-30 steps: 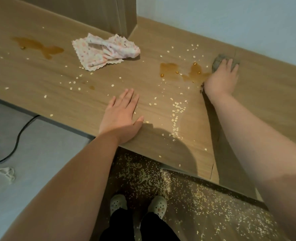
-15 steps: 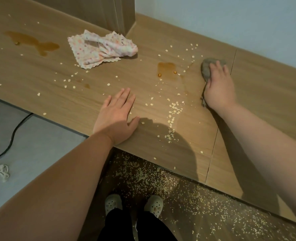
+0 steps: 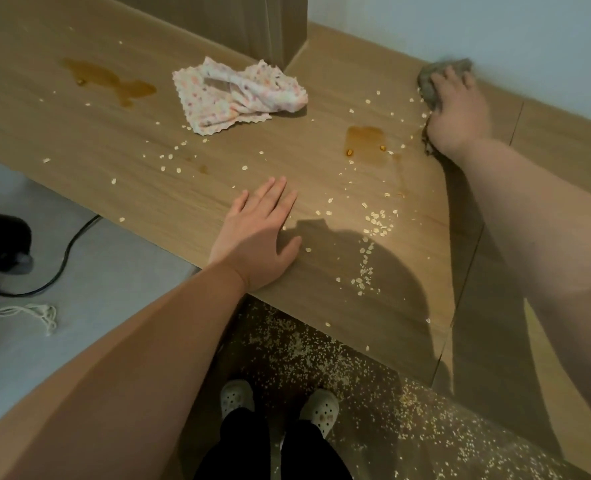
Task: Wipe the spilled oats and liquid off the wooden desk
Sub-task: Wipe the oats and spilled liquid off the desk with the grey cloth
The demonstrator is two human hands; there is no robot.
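By the wall, right hand: fingers flat over grey rag, pressing it onto desk, probably for a drag back through the mess.
Left hand: spread flat near front edge, holding nothing, likely bracing the reach.
Oats: strewn between hands.
Puddle: just left of rag.
Second puddle: far left, unwiped.
Flowered cloth: crumpled between puddles.

Lower left: grey floor, a black cable curving across it, tangled white string near the frame edge. Bottom centre: white perforated clogs. Top: crumpled floral cloth beside a wooden upright panel; pale wall upper right.
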